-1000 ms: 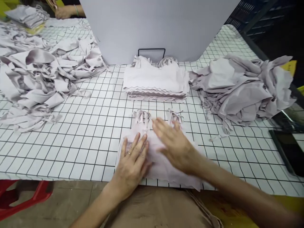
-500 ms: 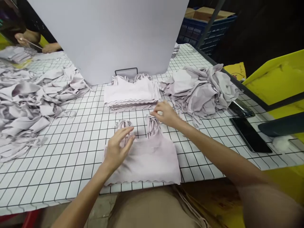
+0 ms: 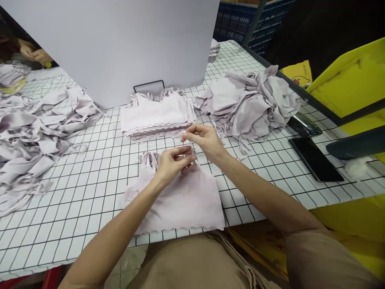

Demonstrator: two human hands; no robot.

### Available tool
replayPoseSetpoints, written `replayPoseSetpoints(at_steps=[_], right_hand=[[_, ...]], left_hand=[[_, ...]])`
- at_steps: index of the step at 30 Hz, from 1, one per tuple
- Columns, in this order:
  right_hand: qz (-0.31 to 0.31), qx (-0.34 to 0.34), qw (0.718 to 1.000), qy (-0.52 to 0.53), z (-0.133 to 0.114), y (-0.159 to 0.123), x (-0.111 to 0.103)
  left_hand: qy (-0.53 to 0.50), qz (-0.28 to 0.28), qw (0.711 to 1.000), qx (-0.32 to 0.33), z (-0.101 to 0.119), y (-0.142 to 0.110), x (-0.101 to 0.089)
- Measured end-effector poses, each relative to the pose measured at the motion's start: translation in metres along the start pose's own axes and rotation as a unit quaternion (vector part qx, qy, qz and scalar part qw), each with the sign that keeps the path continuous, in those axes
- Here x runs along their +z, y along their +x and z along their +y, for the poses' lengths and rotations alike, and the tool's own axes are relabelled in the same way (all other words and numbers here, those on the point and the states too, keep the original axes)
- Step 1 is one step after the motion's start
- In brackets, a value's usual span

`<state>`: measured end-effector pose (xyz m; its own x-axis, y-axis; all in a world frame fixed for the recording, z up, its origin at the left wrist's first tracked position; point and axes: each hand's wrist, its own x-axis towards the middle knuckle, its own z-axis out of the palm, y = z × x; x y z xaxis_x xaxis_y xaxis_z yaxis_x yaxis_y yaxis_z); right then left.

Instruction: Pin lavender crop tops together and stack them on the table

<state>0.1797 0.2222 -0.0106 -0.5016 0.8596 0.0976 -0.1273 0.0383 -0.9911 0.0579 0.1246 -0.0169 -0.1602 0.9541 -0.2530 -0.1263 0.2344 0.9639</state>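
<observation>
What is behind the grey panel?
Past its edges show a small fabric stack, blue crates and another person's hands; whatever lies directly behind the panel is covered.

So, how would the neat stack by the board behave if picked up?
The neat stack is probably floppy: similar cloth in the right-hand pile crumples. Its layers look unfastened, so a one-sided grip could let them slide apart. The looped straps might snag on the wire frame just behind.
</observation>
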Motion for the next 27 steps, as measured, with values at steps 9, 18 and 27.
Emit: replayPoseSetpoints(at_steps=[9, 18, 27], right_hand=[[-0.176, -0.126, 0.926, -0.308, -0.012, -0.028, -0.038], [-0.319, 0.061, 0.864, -0.385, -0.048, -0.013, -0.087], [-0.112, -0.145, 0.84, -0.51, -0.058, -0.068, -0.073]], left_hand=[[0.161, -0.077, 0.982, 0.065, 0.006, 0.002, 0.01], [0.348, -0.051, 0.917, 0.19, 0.006, -0.001, 0.012], [0.11, -0.066, 0.991, 0.043, 0.007, -0.04, 0.022]])
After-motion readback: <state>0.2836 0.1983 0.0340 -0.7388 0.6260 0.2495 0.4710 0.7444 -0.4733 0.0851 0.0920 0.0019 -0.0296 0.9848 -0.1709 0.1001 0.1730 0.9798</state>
